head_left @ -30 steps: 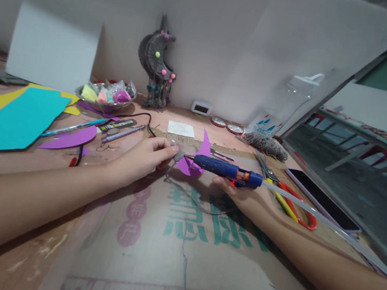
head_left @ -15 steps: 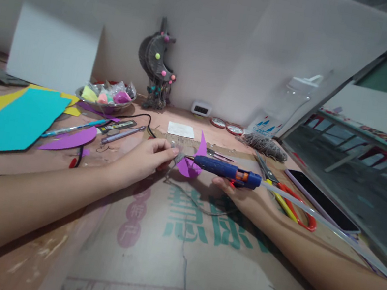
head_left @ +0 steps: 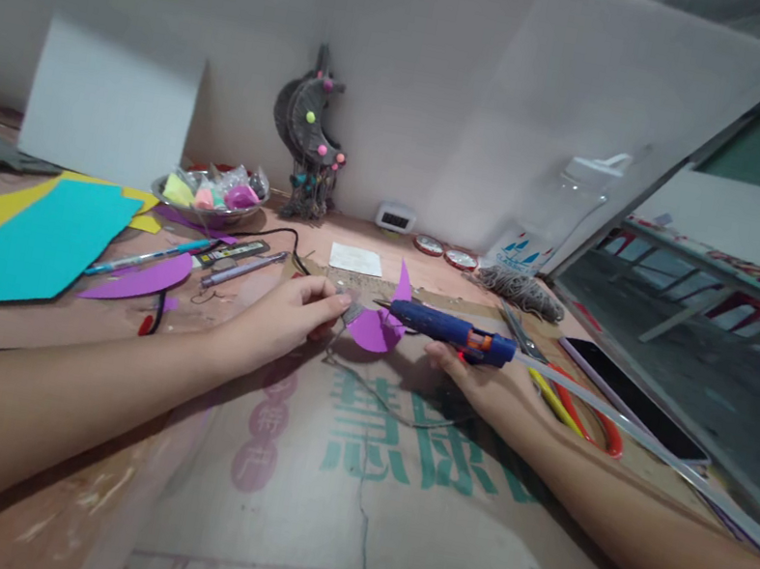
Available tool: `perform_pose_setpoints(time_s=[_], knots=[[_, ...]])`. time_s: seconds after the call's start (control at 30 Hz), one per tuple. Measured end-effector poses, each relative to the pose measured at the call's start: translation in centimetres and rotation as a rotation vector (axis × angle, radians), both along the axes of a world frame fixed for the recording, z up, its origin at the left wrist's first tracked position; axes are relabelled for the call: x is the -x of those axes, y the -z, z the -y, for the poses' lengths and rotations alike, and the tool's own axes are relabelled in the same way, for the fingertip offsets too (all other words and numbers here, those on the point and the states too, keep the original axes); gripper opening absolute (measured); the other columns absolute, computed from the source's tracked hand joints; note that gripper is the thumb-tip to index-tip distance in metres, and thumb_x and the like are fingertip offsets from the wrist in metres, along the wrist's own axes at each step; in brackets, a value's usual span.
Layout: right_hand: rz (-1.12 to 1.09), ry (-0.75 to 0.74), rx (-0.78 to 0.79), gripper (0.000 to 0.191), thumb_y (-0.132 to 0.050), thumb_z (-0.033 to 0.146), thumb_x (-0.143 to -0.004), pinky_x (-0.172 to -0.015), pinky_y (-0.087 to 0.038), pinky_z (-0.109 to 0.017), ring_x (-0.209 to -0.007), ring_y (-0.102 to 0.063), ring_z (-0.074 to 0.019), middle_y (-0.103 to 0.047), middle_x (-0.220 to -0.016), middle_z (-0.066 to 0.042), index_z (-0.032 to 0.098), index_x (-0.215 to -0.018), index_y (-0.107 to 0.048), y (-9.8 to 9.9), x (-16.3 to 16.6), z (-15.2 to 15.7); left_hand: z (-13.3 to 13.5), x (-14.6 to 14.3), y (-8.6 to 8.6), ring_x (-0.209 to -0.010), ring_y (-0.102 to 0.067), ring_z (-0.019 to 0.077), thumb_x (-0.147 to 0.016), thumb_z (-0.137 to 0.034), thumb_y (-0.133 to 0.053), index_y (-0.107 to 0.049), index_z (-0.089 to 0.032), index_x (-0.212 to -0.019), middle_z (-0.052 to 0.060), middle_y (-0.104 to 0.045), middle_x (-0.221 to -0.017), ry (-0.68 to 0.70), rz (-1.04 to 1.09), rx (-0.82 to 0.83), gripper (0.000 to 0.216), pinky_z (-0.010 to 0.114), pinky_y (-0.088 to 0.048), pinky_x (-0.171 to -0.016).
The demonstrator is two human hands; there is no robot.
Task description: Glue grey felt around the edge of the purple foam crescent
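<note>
My left hand is closed in a pinch on one end of a purple crescent-shaped cutout, where grey yarn is wrapped round it. From that end a strand of the yarn trails in a loop over the printed cardboard. My right hand grips a blue hot glue gun, with a long clear glue stick sticking out of its back. The gun's nozzle points left, just above the cutout and a little apart from the wrapped end.
Scissors and a phone lie to the right, near a ball of grey yarn and a clear bottle. Teal card, pens and a bowl are on the left. A yarn-covered moon ornament stands behind.
The glue gun has drawn back slightly to the right, so its nozzle is away from the yarn-wrapped end. My left hand keeps its pinch. The camera view has shifted slightly.
</note>
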State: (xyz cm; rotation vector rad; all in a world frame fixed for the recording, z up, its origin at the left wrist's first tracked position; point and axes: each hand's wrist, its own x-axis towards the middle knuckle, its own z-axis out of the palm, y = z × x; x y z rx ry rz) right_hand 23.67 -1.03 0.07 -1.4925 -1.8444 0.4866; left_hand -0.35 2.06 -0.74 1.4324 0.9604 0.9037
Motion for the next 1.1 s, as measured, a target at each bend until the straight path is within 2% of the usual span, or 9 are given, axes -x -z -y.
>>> perform_pose_setpoints(time_s=[0.07, 0.27, 0.4, 0.5, 0.6, 0.73, 0.83, 0.93, 1.1], knots=[[0.019, 0.025, 0.011, 0.033, -0.056, 0.048, -0.081, -0.062, -0.049, -0.033, -0.067, -0.059, -0.0204, -0.063, -0.065, -0.002, 0.021, -0.063, -0.064, -0.5, -0.3, -0.1, -0.1, 0.0, -0.1, -0.039, -0.031, 0.0043, -0.083, -0.036, -0.054, -0.042, -0.017, -0.062, -0.007, -0.04, -0.049, -0.011, -0.026, -0.013, 0.031, 0.017, -0.021, -0.038], [-0.118, 0.082, -0.098, 0.044, -0.042, 0.054, -0.086, -0.05, -0.041, -0.024, -0.071, -0.06, -0.017, -0.064, -0.074, -0.004, 0.019, -0.069, -0.063, -3.6, -1.3, -0.9, 0.0, -0.2, -0.5, -0.04, -0.033, 0.0047, -0.083, -0.037, -0.053, -0.042, -0.017, -0.061, -0.007, -0.042, -0.049, -0.044, -0.038, -0.027, 0.032, 0.016, -0.022, -0.039], [-0.096, 0.028, -0.119, 0.043, -0.046, 0.054, -0.084, -0.06, -0.046, -0.028, -0.071, -0.062, -0.0178, -0.068, -0.076, -0.006, 0.019, -0.07, -0.065, -6.0, -1.7, -2.3, 0.2, -0.3, -0.7, -0.04, -0.033, 0.0049, -0.082, -0.035, -0.054, -0.041, -0.017, -0.061, -0.007, -0.041, -0.049, -0.043, -0.014, -0.018, 0.031, 0.017, -0.022, -0.038], [-0.081, -0.04, -0.13, 0.042, -0.047, 0.054, -0.084, -0.071, -0.049, -0.031, -0.07, -0.062, -0.0174, -0.067, -0.073, -0.006, 0.019, -0.067, -0.064, -6.7, -1.4, -2.9, 0.2, -0.2, -0.8, -0.04, -0.032, 0.0045, -0.081, -0.035, -0.054, -0.041, -0.017, -0.06, -0.007, -0.041, -0.049, -0.032, 0.003, -0.026, 0.031, 0.017, -0.022, -0.039], [-0.097, -0.046, -0.121, 0.043, -0.047, 0.056, -0.083, -0.072, -0.05, -0.033, -0.069, -0.062, -0.0179, -0.067, -0.071, -0.005, 0.019, -0.067, -0.064, -5.9, -0.9, -2.4, 0.1, -0.1, -0.6, -0.038, -0.029, 0.0041, -0.081, -0.036, -0.055, -0.041, -0.017, -0.061, -0.008, -0.04, -0.049, -0.021, 0.032, -0.01, 0.031, 0.017, -0.02, -0.038], [-0.166, -0.088, -0.044, 0.041, -0.049, 0.058, -0.081, -0.076, -0.051, -0.035, -0.08, -0.064, -0.022, -0.069, -0.08, -0.006, 0.021, -0.076, -0.065, -3.4, -0.3, -0.8, -0.1, 0.0, -0.1, -0.037, -0.03, 0.0041, -0.082, -0.037, -0.054, -0.042, -0.017, -0.062, -0.007, -0.04, -0.05, -0.019, 0.051, -0.008, 0.03, 0.017, -0.021, -0.037], [-0.121, -0.105, -0.009, 0.038, -0.049, 0.057, -0.082, -0.078, -0.05, -0.036, -0.086, -0.064, -0.0232, -0.07, -0.087, -0.004, 0.024, -0.081, -0.067, -1.7, -0.1, 0.2, -0.2, 0.0, 0.1, -0.037, -0.029, 0.0041, -0.083, -0.037, -0.054, -0.042, -0.018, -0.064, -0.007, -0.04, -0.05, -0.038, 0.05, 0.003, 0.03, 0.017, -0.02, -0.036], [-0.03, -0.081, 0.043, 0.04, -0.046, 0.058, -0.082, -0.074, -0.049, -0.036, -0.081, -0.064, -0.0235, -0.07, -0.082, -0.004, 0.025, -0.078, -0.067, -0.7, -0.1, 0.7, -0.1, 0.0, 0.1, -0.037, -0.029, 0.0044, -0.084, -0.035, -0.053, -0.041, -0.018, -0.064, -0.007, -0.04, -0.05, -0.035, 0.06, 0.03, 0.029, 0.016, -0.02, -0.036], [0.053, -0.053, 0.058, 0.043, -0.045, 0.06, -0.079, -0.066, -0.048, -0.036, -0.067, -0.061, -0.0224, -0.065, -0.067, -0.005, 0.023, -0.063, -0.06, -0.5, 0.0, 1.0, -0.2, 0.0, 0.3, -0.039, -0.032, 0.0048, -0.085, -0.032, -0.051, -0.041, -0.018, -0.064, -0.006, -0.041, -0.052, -0.043, 0.041, 0.001, 0.028, 0.017, -0.021, -0.037]])
